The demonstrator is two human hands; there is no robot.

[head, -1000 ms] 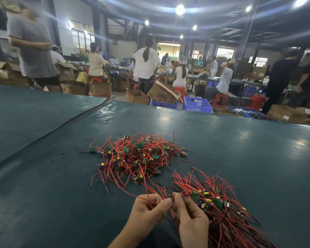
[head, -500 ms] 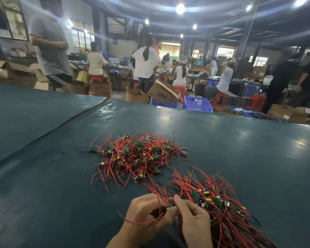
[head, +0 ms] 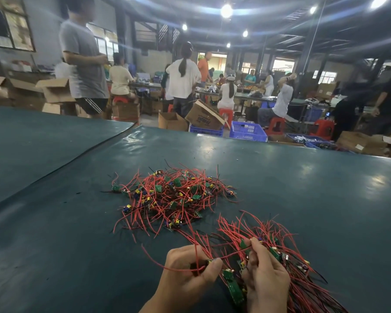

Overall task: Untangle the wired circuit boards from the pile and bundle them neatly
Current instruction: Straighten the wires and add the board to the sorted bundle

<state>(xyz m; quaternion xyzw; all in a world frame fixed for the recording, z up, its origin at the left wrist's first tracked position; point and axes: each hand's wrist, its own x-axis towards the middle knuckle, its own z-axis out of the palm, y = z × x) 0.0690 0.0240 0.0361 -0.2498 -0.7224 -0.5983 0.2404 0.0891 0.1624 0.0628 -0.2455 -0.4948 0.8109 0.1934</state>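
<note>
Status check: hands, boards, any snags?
Left hand grips a wired board; right hand pinches its red wire. Tangled pile lies beyond. Near bundle crowds right hand.

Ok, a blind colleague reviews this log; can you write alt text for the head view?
A left hand and right hand pinch a red wire between them above a green table, beside a bundle of wired boards. A tangled pile lies farther back, with workers and cardboard boxes beyond.

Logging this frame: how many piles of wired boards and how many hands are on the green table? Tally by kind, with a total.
Piles: 2, far pile and near pile.
Hands: 2, left hand and right hand, both pinching one red wire.
Total: 4.
</note>
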